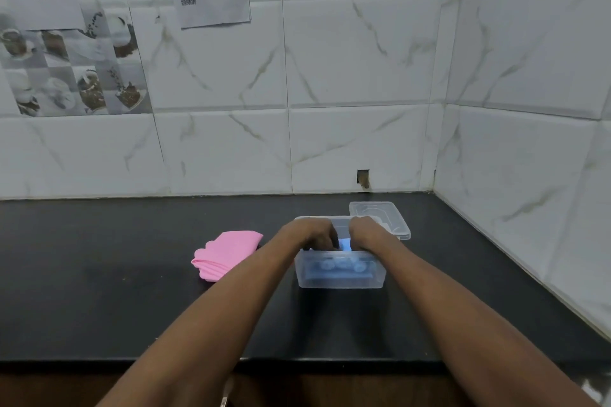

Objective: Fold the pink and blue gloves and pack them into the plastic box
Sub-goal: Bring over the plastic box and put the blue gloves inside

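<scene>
A clear plastic box point(340, 279) stands on the black counter at centre. The folded blue gloves point(340, 269) lie inside it, seen through the front wall and in a small gap between my hands. My left hand point(314, 235) and my right hand point(367, 230) both reach down into the box side by side. Their fingers are bent down onto the blue gloves and hold them, and the fingertips are hidden inside the box. The folded pink gloves point(224, 254) lie on the counter left of the box, untouched.
The box's clear lid point(393, 215) lies flat just behind and to the right of the box. The black counter point(99, 274) ends at a tiled wall behind and on the right. Its front edge runs close to me.
</scene>
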